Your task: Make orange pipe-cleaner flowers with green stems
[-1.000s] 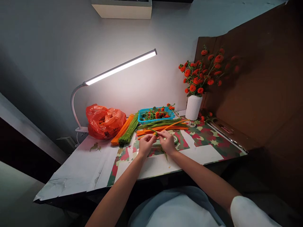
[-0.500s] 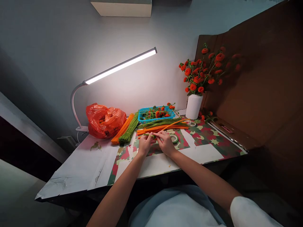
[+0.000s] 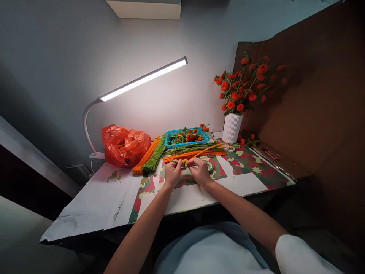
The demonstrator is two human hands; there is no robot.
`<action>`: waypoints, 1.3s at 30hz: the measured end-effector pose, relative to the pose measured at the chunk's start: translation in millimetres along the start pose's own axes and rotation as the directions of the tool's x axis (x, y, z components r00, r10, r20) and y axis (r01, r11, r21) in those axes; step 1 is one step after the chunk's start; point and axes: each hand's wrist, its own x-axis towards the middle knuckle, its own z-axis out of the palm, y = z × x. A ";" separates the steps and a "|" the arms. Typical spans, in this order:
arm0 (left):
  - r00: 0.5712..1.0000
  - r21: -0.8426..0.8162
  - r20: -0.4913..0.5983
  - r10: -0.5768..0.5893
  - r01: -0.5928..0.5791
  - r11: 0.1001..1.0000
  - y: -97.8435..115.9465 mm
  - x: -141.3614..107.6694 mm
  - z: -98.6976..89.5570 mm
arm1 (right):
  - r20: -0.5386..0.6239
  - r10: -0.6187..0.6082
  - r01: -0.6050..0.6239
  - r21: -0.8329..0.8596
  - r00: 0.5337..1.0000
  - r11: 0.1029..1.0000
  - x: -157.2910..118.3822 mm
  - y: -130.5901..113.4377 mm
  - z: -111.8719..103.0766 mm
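Over the middle of the table, my left hand [image 3: 172, 174] pinches a green pipe cleaner [image 3: 173, 161], whose end shows left of the fingers. My right hand [image 3: 200, 173] is closed close beside it, fingertips on an orange pipe cleaner [image 3: 207, 149] that sticks up to the right. Between the two hands, the orange and green come together in a small bend [image 3: 184, 162]; its exact form is too small to make out. Just behind my right hand lies a roll of green tape [image 3: 210, 166], partly covered by it. Loose orange pipe cleaners [image 3: 173, 157] and green pipe cleaners [image 3: 196, 147] lie beyond.
A blue basket [image 3: 168, 146] holds small orange flowers. To its left are bundled orange stems [image 3: 146, 158], bundled green stems [image 3: 154, 160] and a red plastic bag [image 3: 125, 146]. A white vase [image 3: 232, 128] with flowers stands back right, by a cardboard wall [image 3: 308, 114]. A lamp [image 3: 142, 80] overhangs.
A bend of orange and green now shows between my fingertips, where less was visible before. My hands stay close together; the whole view has shifted slightly.
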 end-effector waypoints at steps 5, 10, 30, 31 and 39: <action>0.993 -0.052 0.069 -0.091 0.095 0.994 1.6 -0.9 -0.1 | -0.037 0.070 -0.067 0.077 0.997 0.995 0.6 4.2 -0.3; 0.977 -0.094 0.154 -0.144 0.160 0.983 5.1 -4.0 2.3 | -0.038 0.058 -0.053 0.125 0.998 0.991 0.9 2.9 -1.6; 0.983 0.046 0.143 0.110 -0.118 0.992 9.9 -7.4 0.6 | 0.045 0.364 -0.346 0.440 0.930 0.829 5.8 8.1 3.7; 0.988 0.006 0.133 0.073 -0.075 0.997 8.1 -6.7 1.1 | 0.028 0.345 -0.325 0.413 0.938 0.851 4.9 7.9 3.6; 0.980 0.089 0.146 0.134 -0.148 0.985 9.2 -7.6 1.2 | 0.016 0.305 -0.290 0.360 0.952 0.887 4.2 2.5 2.6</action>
